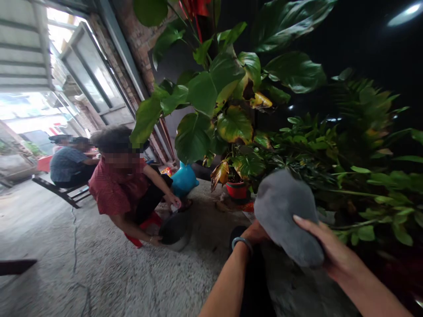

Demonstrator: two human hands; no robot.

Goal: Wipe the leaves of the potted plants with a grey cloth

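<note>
A soft grey cap (286,211) is held up in front of me at the right, with its rounded crown toward the plants. My right hand (327,246) grips its lower right side, thumb pressed on the front and the other fingers out of sight behind. Against the lower left edge of the cap is my left hand (259,232), its fingers hidden behind the cloth. A pale bracelet (242,245) circles my left wrist.
A person in a red shirt (115,189) crouches at the left, hands at a dark basin (173,229). Beyond are a blue plastic object (185,179), a large leafy plant (214,88) in a red pot (236,190), and bushy plants (346,149). Another person (69,163) sits farther back.
</note>
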